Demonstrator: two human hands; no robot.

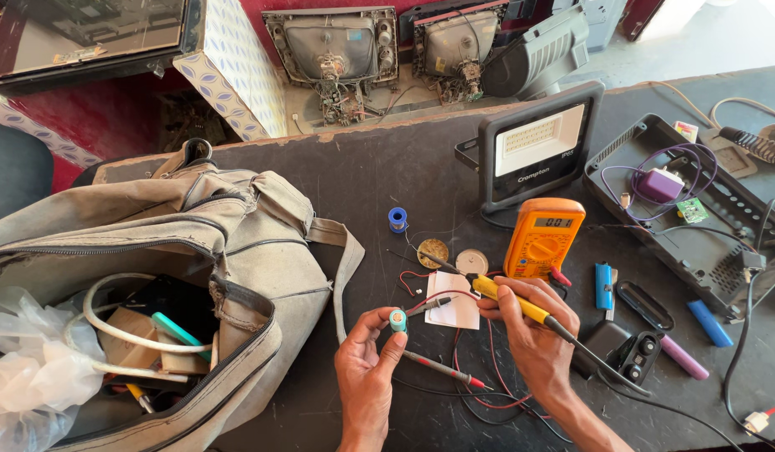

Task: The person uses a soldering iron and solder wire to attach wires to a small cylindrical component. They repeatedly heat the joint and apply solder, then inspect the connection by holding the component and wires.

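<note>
**Probing a small cell at the workbench**

The left hand (366, 368) pinches a small teal cylindrical cell (397, 320) between thumb and fingertips, holding it end-up just above the dark tabletop (387, 180). The right hand (534, 339) is closed around a yellow-handled probe (511, 299), gripped like a pen, its dark tip reaching back toward the upper left, past the cell. A second probe, the red-tipped probe (442, 368), lies on the table below the cell, and a thin metal tip points at the cell from the right.

Just behind the hands sits a white slip of paper (456, 311) among red and black leads. Beyond it lie two round discs, one brass-coloured (433, 252) and one pale (472, 261), and an orange multimeter (544, 238) with its display lit. A small blue spool (397, 219) stands further back.

To the right of the right hand lie a black cell holder (634, 353), a blue cell (603, 286), a purple cell (682, 357) and another blue one (710, 323). Behind the meter stands an LED floodlight (538, 146), and beside it an open black casing (697, 226) with a purple coiled wire inside.

On the left a grey canvas bag (195, 251) lies open, with white cable and plastic wrap inside. Old picture tubes (333, 46) stand on the floor beyond the table.
</note>
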